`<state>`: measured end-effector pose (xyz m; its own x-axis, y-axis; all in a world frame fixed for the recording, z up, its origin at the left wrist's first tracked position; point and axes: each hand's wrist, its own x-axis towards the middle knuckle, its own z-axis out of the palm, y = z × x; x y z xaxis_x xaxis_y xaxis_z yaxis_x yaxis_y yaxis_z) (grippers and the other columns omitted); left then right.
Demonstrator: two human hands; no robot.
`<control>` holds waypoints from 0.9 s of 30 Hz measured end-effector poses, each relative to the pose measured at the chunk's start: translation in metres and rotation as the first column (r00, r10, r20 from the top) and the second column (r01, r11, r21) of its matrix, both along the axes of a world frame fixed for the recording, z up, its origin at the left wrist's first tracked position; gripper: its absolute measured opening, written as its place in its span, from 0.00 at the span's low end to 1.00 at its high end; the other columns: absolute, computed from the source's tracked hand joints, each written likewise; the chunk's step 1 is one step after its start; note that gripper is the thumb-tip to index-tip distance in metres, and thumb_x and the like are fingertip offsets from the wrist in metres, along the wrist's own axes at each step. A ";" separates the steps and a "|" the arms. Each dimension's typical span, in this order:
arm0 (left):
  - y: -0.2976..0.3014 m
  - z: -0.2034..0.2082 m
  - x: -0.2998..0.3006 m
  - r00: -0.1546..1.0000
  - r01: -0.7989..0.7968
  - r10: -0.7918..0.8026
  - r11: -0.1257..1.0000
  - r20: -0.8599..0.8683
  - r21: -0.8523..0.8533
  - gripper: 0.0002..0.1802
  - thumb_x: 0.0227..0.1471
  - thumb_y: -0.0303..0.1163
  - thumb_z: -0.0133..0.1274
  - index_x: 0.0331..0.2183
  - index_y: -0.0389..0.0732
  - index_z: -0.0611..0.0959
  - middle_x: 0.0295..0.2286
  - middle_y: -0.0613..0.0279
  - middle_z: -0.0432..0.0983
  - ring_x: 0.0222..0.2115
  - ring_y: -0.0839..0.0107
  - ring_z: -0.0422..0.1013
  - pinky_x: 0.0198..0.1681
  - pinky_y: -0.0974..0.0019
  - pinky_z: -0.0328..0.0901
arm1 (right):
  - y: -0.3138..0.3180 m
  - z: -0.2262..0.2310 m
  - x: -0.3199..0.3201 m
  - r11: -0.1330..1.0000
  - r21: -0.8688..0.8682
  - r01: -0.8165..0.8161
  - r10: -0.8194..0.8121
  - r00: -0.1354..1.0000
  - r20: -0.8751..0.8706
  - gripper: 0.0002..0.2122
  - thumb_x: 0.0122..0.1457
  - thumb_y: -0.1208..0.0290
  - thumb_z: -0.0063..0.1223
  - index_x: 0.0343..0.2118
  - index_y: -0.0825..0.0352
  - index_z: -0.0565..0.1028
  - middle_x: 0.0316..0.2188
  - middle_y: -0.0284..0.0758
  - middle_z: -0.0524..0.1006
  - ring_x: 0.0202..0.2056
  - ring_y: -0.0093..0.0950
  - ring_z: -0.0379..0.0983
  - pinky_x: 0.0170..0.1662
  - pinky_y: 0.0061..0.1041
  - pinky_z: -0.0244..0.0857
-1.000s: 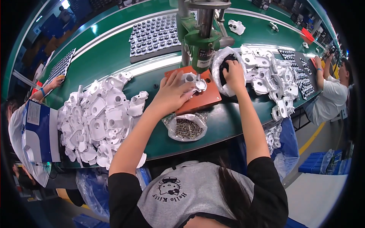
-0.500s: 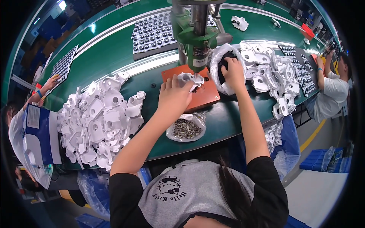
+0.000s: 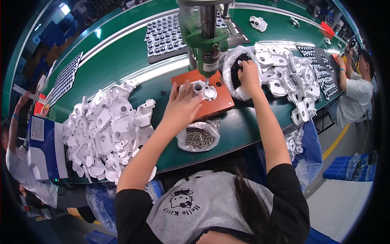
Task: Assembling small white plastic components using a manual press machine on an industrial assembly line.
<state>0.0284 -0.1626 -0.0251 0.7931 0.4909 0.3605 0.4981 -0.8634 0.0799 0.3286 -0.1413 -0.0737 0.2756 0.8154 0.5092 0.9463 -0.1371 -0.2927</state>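
A white plastic housing [image 3: 210,93] lies on the orange block [image 3: 220,106], beneath the green press [image 3: 208,44] and its narrow vertical tip. My left hand [image 3: 182,106] is open at the housing's left side. Its fingers are spread over the block and partly cover that end; whether they touch the housing I cannot tell. At the mouth of a clear plastic bag [image 3: 243,96] of small black parts [image 3: 235,78], my right hand [image 3: 248,76] has its fingers pinched together. What sits between those fingertips is too small to make out.
An open bag of metal screws or pins [image 3: 198,138] lies in front of the block. White housings are heaped at left [image 3: 101,130] and right [image 3: 284,73]. Behind stands a tray of black-topped parts [image 3: 164,36]. Co-workers are at the far left and right [image 3: 355,93].
My left hand has drawn back leftward from the housing and its fingers have spread, uncovering more of it. My right hand has lifted slightly at the bag, its fingers now drawn together.
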 end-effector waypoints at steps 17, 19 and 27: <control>-0.016 -0.010 0.008 0.969 -0.083 0.105 0.991 0.223 -0.108 0.34 0.31 0.46 0.66 0.41 0.38 0.75 0.51 0.35 0.60 0.56 0.45 0.54 0.59 0.51 0.50 | -0.004 0.026 0.028 0.980 -0.168 -0.110 0.084 0.984 -0.154 0.03 0.45 0.80 0.51 0.25 0.70 0.72 0.33 0.45 0.71 0.32 0.42 0.70 0.35 0.34 0.66; -0.014 -0.010 0.005 0.966 -0.094 0.120 0.989 0.229 -0.118 0.34 0.31 0.46 0.66 0.41 0.37 0.75 0.51 0.35 0.60 0.56 0.45 0.54 0.59 0.51 0.50 | -0.006 0.039 0.014 0.977 -0.155 -0.149 0.111 0.967 -0.230 0.04 0.45 0.79 0.51 0.26 0.70 0.73 0.33 0.44 0.71 0.34 0.41 0.70 0.38 0.33 0.65; -0.018 -0.011 0.005 0.961 -0.055 0.090 0.989 0.260 -0.140 0.35 0.34 0.47 0.64 0.42 0.37 0.74 0.52 0.35 0.59 0.55 0.42 0.54 0.59 0.48 0.49 | -0.017 0.036 0.010 0.920 -0.280 -0.276 0.265 0.961 -0.076 0.07 0.41 0.76 0.58 0.26 0.67 0.74 0.33 0.44 0.69 0.38 0.44 0.67 0.42 0.36 0.63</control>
<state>0.0335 -0.1811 -0.0363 0.6381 0.6005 0.4819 0.5048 -0.7989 0.3271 0.3385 -0.1584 -0.0380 0.0379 0.9706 0.2379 0.9486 0.0399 -0.3138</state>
